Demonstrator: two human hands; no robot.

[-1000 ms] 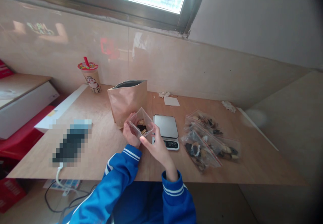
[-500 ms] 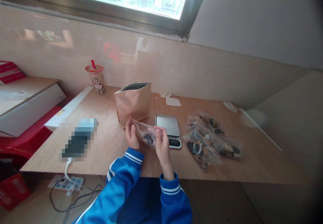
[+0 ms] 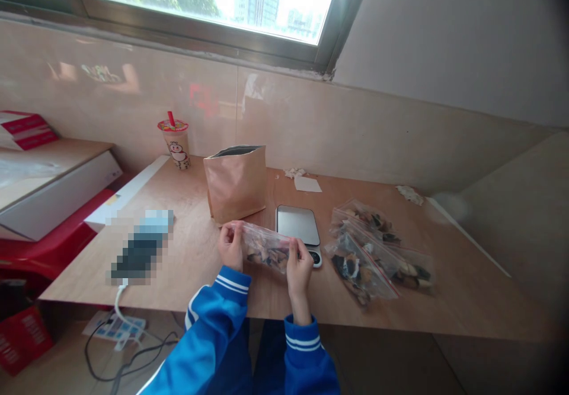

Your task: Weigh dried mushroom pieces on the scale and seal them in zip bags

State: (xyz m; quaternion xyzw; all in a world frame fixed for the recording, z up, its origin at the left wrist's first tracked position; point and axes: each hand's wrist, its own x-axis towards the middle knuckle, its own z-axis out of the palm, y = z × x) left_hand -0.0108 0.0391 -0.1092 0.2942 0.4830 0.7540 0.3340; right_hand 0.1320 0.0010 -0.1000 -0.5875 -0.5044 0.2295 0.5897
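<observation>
A clear zip bag with brown and dark dried pieces in it is stretched between my two hands. My left hand pinches its upper left corner, just in front of a standing brown kraft pouch whose top gapes. At the upper right corner, my right hand is closed on the same bag. Behind that hand sits a flat kitchen scale with a bare metal plate; its display is partly covered. Several filled zip bags lie in a heap to the right of the scale.
A lidded drink cup with a red straw stands by the wall. A blurred-out phone-like object lies at left with a white cable. Crumpled tissue and a white paper lie toward the back. A power strip is below the table edge.
My left hand has come down and closed on the bag's left corner. My right hand has shifted slightly right and down, so the bag is now pulled out wide and flatter.
</observation>
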